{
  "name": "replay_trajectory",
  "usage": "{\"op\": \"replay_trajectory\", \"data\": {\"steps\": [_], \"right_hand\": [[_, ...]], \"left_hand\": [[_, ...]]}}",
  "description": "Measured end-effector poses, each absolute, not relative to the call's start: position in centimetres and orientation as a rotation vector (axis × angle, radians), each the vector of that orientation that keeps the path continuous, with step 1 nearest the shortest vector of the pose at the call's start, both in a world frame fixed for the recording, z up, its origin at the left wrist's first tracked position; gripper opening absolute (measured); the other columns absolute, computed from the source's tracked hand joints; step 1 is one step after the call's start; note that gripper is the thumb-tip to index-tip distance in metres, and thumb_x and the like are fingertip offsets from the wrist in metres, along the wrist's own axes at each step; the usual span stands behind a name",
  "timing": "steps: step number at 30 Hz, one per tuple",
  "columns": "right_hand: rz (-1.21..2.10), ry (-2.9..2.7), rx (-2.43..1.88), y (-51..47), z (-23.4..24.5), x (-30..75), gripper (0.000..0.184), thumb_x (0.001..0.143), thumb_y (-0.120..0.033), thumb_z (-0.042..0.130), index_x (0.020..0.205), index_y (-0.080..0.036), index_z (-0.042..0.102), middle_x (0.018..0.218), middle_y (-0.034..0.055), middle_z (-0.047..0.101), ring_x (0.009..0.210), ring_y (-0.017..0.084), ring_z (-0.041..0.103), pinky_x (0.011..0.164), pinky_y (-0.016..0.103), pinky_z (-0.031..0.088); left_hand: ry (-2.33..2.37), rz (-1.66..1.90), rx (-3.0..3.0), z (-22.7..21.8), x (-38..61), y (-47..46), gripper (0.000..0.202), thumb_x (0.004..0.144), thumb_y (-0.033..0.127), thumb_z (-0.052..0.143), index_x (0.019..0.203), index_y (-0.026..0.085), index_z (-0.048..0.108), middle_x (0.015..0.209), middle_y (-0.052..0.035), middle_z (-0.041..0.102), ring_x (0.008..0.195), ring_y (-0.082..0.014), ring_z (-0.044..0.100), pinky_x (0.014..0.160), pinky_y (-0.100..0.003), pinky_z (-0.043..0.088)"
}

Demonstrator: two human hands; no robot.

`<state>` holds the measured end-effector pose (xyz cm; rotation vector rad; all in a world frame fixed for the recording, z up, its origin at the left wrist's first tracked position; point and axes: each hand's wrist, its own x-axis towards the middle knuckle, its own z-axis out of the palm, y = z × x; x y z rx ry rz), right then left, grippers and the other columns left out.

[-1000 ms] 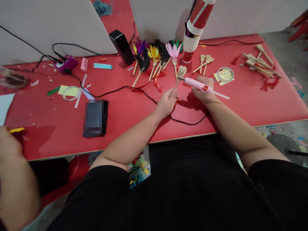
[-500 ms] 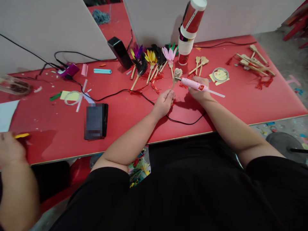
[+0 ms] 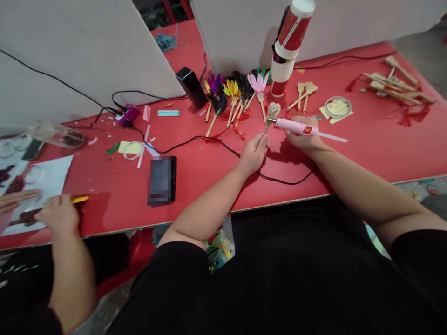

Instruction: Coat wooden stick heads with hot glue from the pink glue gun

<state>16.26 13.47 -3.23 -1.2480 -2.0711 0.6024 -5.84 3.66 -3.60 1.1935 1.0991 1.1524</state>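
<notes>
In my left hand [image 3: 254,153] is the handle of a wooden stick with a wider, pale, rough-looking head [image 3: 273,111], held upright above the table. My right hand [image 3: 304,135] is wrapped round a pink glue gun [image 3: 296,127], with a clear glue stick [image 3: 333,137] poking out of its back end. The gun's metal nozzle meets the lower part of the stick's head; whether glue is coming out is too small to tell. Behind my left hand lie several feathered sticks, among them one with pink feathers [image 3: 258,84] and one with yellow feathers [image 3: 232,89].
Bare wooden sticks [image 3: 304,95], a tape roll [image 3: 338,108] and stacked paper cups [image 3: 283,65] stand or lie behind my right hand. A black cable [image 3: 279,180] crosses the red table [image 3: 209,186]. A co-worker's hand [image 3: 63,216] is at the left.
The camera view has swung left, so more of the co-worker's area shows. Both my hands keep their holds, with the glue gun's nozzle still at the stick's head.
</notes>
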Motion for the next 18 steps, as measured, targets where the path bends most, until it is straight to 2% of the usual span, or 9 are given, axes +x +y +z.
{"op": "replay_trajectory", "data": {"steps": [3,7,13,18], "right_hand": [[0.593,-2.078,-1.276,13.47,-3.24,16.17,0.050,0.090,-0.039,0.083,0.070,-0.030,0.038,0.062,-0.0007,0.044,0.068,0.021,0.046,0.070,0.043,0.040],[0.559,-2.047,-1.329,13.26,-3.12,16.12,0.047,0.087,-0.039,0.085,0.069,-0.031,0.042,0.063,-0.0006,0.044,0.067,0.024,0.051,0.071,0.044,0.046],[0.551,-1.991,-1.334,13.46,-3.00,15.82,0.038,0.085,-0.032,0.077,0.069,-0.031,0.042,0.063,-0.0021,0.047,0.063,0.020,0.048,0.067,0.040,0.040],[0.533,-1.977,-1.362,13.93,-3.03,15.88,0.046,0.086,-0.027,0.079,0.070,-0.032,0.036,0.061,-0.0052,0.035,0.065,0.019,0.042,0.070,0.040,0.041]], "left_hand": [[1.116,1.151,1.169,-3.40,-5.68,3.51,0.063,0.119,0.080,0.060,0.089,0.027,0.047,0.064,0.0098,0.039,0.053,-0.0098,0.030,0.053,-0.026,0.027],[1.098,1.184,1.172,-3.22,-5.50,3.08,0.058,0.122,0.074,0.060,0.090,0.027,0.048,0.065,0.0095,0.039,0.054,-0.0105,0.031,0.054,-0.026,0.028],[1.067,1.222,1.206,-3.52,-5.39,2.70,0.054,0.123,0.068,0.059,0.090,0.027,0.049,0.067,0.0081,0.042,0.056,-0.0108,0.034,0.055,-0.026,0.030],[1.067,1.208,1.191,-3.70,-5.30,2.66,0.059,0.120,0.076,0.060,0.091,0.027,0.048,0.067,0.0087,0.039,0.056,-0.0107,0.032,0.054,-0.027,0.029]]}}
